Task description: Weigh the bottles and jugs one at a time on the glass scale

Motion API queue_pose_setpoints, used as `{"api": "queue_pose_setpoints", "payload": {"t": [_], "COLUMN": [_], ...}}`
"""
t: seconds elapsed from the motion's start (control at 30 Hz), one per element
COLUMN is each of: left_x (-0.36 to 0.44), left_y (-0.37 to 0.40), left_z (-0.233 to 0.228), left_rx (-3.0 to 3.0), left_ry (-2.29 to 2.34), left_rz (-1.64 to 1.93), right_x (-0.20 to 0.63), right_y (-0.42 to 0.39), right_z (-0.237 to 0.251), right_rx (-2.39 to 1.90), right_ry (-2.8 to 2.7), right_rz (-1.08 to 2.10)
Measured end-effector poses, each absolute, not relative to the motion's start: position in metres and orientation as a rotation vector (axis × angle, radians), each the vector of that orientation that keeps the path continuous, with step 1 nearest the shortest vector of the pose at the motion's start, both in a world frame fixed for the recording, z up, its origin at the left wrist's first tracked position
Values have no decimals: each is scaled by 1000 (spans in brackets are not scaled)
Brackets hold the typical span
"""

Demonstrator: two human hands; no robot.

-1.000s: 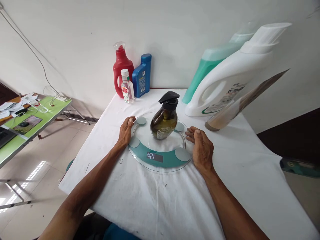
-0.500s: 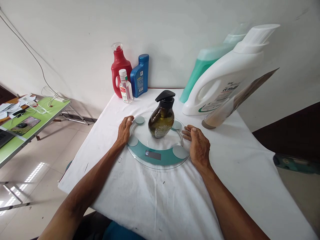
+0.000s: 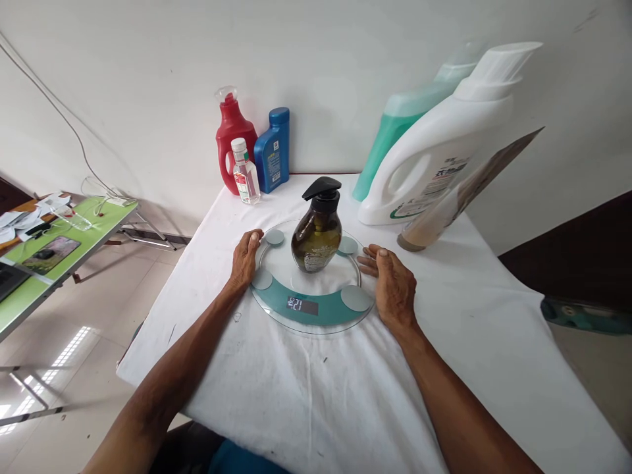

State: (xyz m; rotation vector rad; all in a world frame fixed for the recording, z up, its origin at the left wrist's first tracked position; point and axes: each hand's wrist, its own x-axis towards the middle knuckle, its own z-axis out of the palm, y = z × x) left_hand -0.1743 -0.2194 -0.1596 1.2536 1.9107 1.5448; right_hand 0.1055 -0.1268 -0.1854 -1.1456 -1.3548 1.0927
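A round glass bathroom scale [image 3: 281,299] with a teal band lies on the white-covered table; digits glow on its display [image 3: 302,305]. On the glass stands a dark olive pump bottle [image 3: 316,243] with a black pump head, upright. My left hand [image 3: 244,260] rests against the scale's left rim, fingers stretched forward and holding nothing. Beside the right rim is my right hand [image 3: 392,283], its fingers apart and pointing inward, with nothing in it. Whether the right fingertips touch the glass I cannot tell.
At the back left stand a red jug [image 3: 234,135], a small clear bottle [image 3: 245,174] and a blue bottle [image 3: 274,151]. A green bottle [image 3: 382,151], a white detergent jug [image 3: 439,145] and a brownish container [image 3: 419,230] stand back right. A green table [image 3: 93,220] is further left.
The scale's display has lit up with digits where it showed little before. The view has shifted slightly; both hands and the pump bottle keep their places.
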Motion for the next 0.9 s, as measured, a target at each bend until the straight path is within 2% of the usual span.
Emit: {"api": "queue_pose_setpoints", "payload": {"t": [0.5, 0.7, 0.9], "left_x": [-176, -153, -98], "left_y": [-220, -238, -226], "left_z": [-161, -125, -105], "left_rx": [1278, 1644, 1733], "left_ry": [1929, 1664, 1629], "left_rz": [1561, 1743, 1536], "right_x": [106, 104, 106], "right_y": [-126, -126, -125], "right_z": [-185, -179, -177], "right_rx": [-1154, -1150, -1164], "right_ry": [-1365, -1328, -1353], "right_rz": [1093, 1105, 1109]}}
